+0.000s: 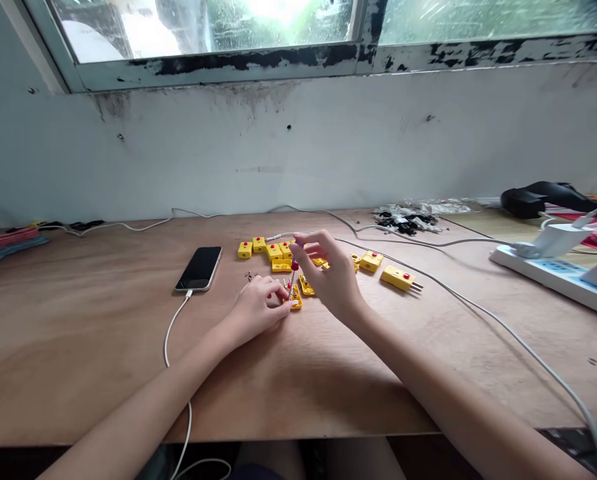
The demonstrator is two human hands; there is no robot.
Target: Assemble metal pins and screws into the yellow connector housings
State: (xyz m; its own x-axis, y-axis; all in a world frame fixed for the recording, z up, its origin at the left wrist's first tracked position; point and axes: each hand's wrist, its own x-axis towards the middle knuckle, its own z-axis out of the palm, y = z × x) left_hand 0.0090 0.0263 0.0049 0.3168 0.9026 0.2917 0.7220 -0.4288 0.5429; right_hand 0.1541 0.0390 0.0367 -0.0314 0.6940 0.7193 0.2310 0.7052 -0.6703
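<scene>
My right hand (334, 277) grips an upright screwdriver (295, 265) by its reddish-purple handle, fingers closed around the top. Its thin shaft points down at an opened yellow plug housing (297, 297) on the table. The fingers of my left hand (258, 301) are pressed against that housing from the left, holding it down. Whether the screwdriver tip sits in a screw is too small to tell. Another yellow housing half (307, 286) lies just to the right. Small metal screws (251, 275) lie behind my left hand.
Several yellow plug pieces (274, 252) with red dots stand behind my hands. A pronged yellow plug (399, 279) lies right. A phone (199, 269) on a white cable lies left. A power strip (553, 270) and small black parts (403, 220) are at the right.
</scene>
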